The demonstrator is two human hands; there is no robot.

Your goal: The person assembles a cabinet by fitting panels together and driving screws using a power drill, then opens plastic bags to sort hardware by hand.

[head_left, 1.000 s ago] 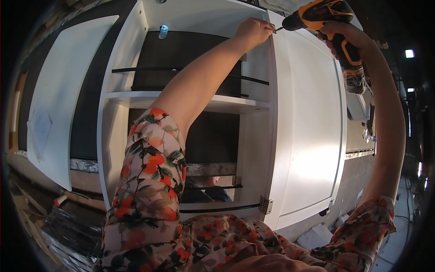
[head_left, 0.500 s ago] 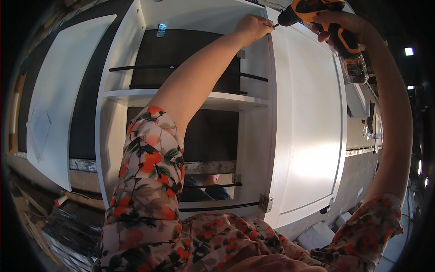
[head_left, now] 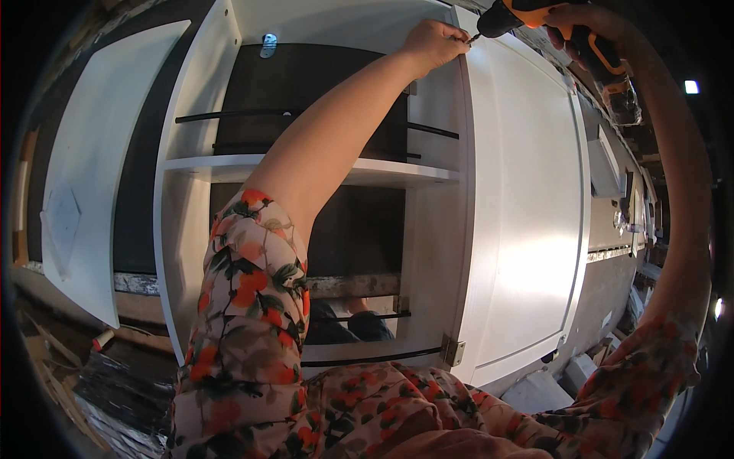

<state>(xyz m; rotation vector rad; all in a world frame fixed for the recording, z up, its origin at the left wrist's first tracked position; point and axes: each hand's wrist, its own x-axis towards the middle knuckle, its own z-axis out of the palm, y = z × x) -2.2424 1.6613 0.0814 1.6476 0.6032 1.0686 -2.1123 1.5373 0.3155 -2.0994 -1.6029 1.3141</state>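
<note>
My right hand is wrapped around the grip of an orange and black cordless drill at the top right. The drill's thin bit points left and down toward my left hand. Those fingers are pinched at the far end of the seam between the white cabinet frame and its white panelled door. What they hold is too small to make out. The door lies swung out to the right, with a metal hinge showing at the near end of the seam.
Black rods cross the cabinet, and a white shelf divides it. A loose white panel lies to the left. Wrapped dark material is at lower left, and white blocks sit below the door.
The drill and my right hand have shifted slightly right and up in the picture. My left hand stays pinched at the seam. The whole view has moved a little.
</note>
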